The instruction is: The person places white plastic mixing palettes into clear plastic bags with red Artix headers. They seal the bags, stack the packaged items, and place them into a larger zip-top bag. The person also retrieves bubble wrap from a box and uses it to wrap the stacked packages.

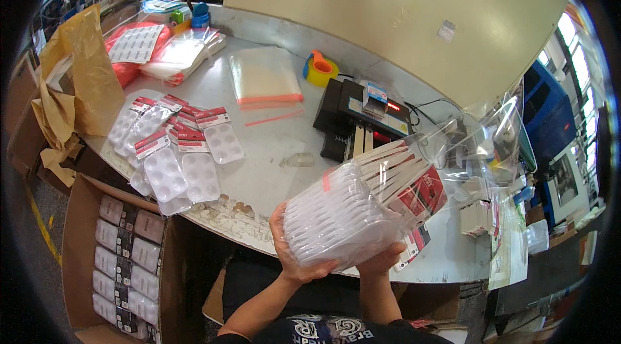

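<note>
Both of my hands carry a thick stack of white plastic paint palettes (336, 221), tilted over the table's front edge. Around the stack is a clear plastic bag (482, 140), its loose end spreading toward the upper right. Red header cards (417, 198) show through the film at the stack's far end. My left hand (291, 256) wraps the stack's lower left side, fingers curled round it. Under the lower right side, my right hand (383, 261) grips the bundle, its fingers partly hidden by the bag.
Loose carded palettes (165, 172) lie at the table's left. Clear bags (262, 75), a yellow tape roll (320, 71) and a black machine (362, 114) with a red display stand farther back. A cardboard box (77, 273) of packed palettes sits lower left. Cards (475, 218) are stacked at right.
</note>
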The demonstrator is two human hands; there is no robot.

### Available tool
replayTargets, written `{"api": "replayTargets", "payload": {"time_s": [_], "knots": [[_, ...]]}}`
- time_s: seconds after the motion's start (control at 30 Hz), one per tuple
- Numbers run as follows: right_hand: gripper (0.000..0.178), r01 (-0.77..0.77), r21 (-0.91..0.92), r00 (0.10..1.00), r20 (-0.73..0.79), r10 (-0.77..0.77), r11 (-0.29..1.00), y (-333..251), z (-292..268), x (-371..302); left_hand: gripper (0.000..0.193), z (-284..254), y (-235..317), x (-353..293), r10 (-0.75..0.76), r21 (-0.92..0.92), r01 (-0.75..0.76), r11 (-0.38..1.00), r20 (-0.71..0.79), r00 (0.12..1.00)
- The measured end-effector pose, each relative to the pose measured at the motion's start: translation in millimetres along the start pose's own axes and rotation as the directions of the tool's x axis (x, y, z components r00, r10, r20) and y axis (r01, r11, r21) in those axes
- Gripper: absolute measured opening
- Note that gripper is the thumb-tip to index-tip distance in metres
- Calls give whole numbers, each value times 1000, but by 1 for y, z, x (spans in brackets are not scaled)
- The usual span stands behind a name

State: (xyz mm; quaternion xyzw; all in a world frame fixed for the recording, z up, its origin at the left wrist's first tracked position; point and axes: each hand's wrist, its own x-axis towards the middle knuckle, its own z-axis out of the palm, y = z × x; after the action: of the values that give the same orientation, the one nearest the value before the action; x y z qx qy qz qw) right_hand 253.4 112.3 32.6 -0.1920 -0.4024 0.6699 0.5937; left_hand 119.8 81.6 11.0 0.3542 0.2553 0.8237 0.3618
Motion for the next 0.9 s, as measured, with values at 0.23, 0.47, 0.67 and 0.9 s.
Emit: {"api": "replayTargets", "payload": {"time_s": [0.23, 0.47, 0.67, 0.9], "knots": [[79, -109, -57, 994, 17, 111, 992, 28, 9, -17, 122, 2, -4, -1, 85, -40, -89, 995, -99, 991], [84, -146, -10, 977, 155, 145, 989, 46, -34, -22, 120, -5, 3, 1, -12, 2, 12, 1000, -158, 987], [89, -247, -100, 955, 143, 259, 964, 86, -29, -32, 111, -7, -2, 6, -35, 85, 51, 995, -179, 983], [84, -265, 58, 960, 104, 258, 963, 81, -15, 11, 95, -30, -25, -22, -338, -235, 279, 931, -267, 903]]}}
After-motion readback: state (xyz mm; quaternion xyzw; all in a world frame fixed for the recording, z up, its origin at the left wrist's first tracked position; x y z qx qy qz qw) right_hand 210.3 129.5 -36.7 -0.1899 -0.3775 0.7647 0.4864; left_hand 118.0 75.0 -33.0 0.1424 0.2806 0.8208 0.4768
